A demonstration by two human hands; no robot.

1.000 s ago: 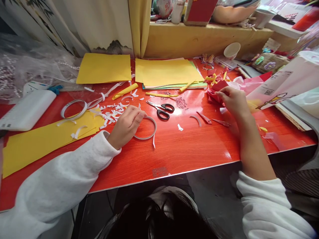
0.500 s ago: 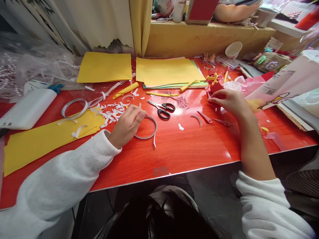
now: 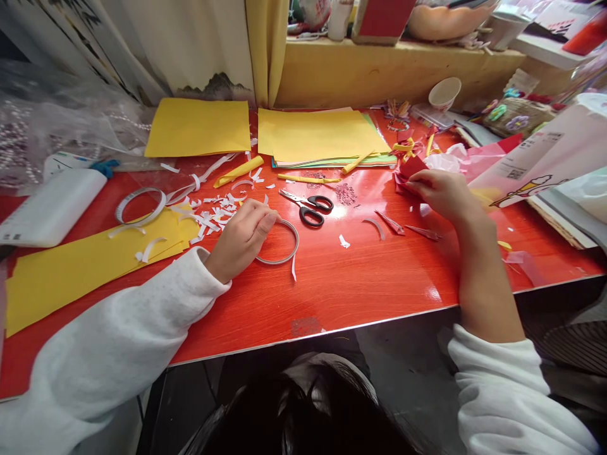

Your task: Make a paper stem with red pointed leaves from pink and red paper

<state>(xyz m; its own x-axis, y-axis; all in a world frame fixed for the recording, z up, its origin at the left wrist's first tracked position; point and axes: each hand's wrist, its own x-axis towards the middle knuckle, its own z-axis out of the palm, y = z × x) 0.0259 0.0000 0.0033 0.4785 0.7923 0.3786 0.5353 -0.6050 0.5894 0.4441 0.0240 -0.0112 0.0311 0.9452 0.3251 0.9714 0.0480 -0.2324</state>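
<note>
My left hand (image 3: 243,240) rests near the middle of the table with its fingers curled closed; whatever they hold, if anything, is hidden. Against its right side lies a thin ring-shaped roll of tape (image 3: 296,243), partly covered by the hand. My right hand (image 3: 443,193) reaches to the right side, with thumb and fingers pinched on a piece of red paper (image 3: 408,169) in a small heap of scraps. Black-handled scissors (image 3: 310,207) lie with blades slightly apart between the hands. Narrow folded red paper pieces (image 3: 389,223) lie just in front of my right hand.
Yellow paper sheets (image 3: 317,133) are stacked at the back. Yellow strips (image 3: 95,259) and white paper shreds (image 3: 213,215) lie on the left, near another tape roll (image 3: 141,207) and a white bottle-like object (image 3: 52,205). A white printed bag (image 3: 545,151) stands at right.
My right hand has shifted slightly, and the red paper at its fingertips now stands out more, lifted and turned. My left hand has stayed in place.
</note>
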